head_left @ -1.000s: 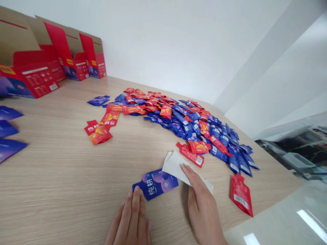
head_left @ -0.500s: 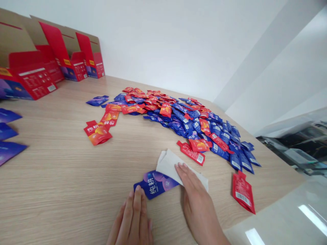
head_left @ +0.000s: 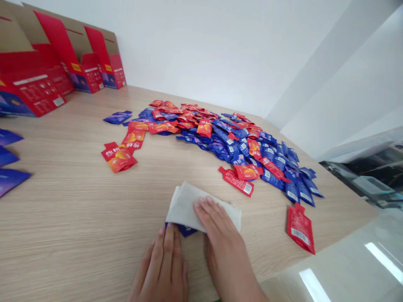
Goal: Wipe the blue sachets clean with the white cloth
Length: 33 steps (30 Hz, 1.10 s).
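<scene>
In the head view, a folded off-white cloth (head_left: 185,206) lies over most of a blue pouch (head_left: 187,230), so only the pouch's lower edge and left corner show. My right hand (head_left: 225,239) holds the cloth down from above, its fingers stretched together across it. The thumb side is partly hidden. At the pouch's left end, the fingertips of my left hand (head_left: 162,264) press on its corner against the table. That hand lies flat, fingers straight and side by side, with nothing gripped.
A large heap of blue and red pouches (head_left: 223,138) spreads along the back of the wooden table (head_left: 78,222). Loose red pouches lie at left (head_left: 118,157) and right (head_left: 300,228). Blue pouches (head_left: 11,180) sit at the left edge. Open red boxes (head_left: 91,73) stand at back left.
My right hand has slid the cloth leftward along the blue pouch, covering its printed face. My left hand stays at the pouch's end. The view has shifted slightly.
</scene>
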Motion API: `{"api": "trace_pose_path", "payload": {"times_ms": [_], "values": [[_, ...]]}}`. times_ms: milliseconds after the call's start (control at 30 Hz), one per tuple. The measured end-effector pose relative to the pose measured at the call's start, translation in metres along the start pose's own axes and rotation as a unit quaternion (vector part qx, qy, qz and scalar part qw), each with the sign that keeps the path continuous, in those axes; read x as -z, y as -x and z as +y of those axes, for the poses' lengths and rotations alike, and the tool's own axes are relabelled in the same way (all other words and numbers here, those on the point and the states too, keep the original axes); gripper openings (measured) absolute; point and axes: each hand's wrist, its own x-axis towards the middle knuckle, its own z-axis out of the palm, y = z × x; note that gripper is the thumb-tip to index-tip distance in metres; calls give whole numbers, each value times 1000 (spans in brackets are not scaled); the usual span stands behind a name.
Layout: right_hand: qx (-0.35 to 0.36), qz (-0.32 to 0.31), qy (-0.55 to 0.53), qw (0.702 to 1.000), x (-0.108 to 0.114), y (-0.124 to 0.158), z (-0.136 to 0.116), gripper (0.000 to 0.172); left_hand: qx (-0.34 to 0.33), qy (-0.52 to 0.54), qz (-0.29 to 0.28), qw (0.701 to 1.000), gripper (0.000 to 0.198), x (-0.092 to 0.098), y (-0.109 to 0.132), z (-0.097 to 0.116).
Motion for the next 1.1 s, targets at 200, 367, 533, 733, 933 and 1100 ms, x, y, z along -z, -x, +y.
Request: {"api": "trace_pose_path", "payload": {"times_ms": [200, 367, 533, 733, 933, 1100], "values": [[-146, 63, 22, 987, 35, 20, 38, 66, 79, 73, -6, 994, 68, 13, -15, 18], [-72, 78, -72, 992, 27, 0, -11, 69, 67, 59, -10, 996, 50, 13, -11, 15], [53, -32, -63, 996, 4, -13, -33, 82, -3, 14, -50, 999, 38, 15, -8, 2], [-98, 8, 2, 995, 26, 13, 28, 80, -11, -6, -29, 999, 58, 12, -9, 1], [-168, 98, -40, 980, 43, 17, 31, 54, -10, -1, 0, 1000, 61, 14, -13, 7], [3, 12, -107, 994, 21, -7, -21, 75, 30, 41, -38, 998, 44, 16, -9, 8]]}}
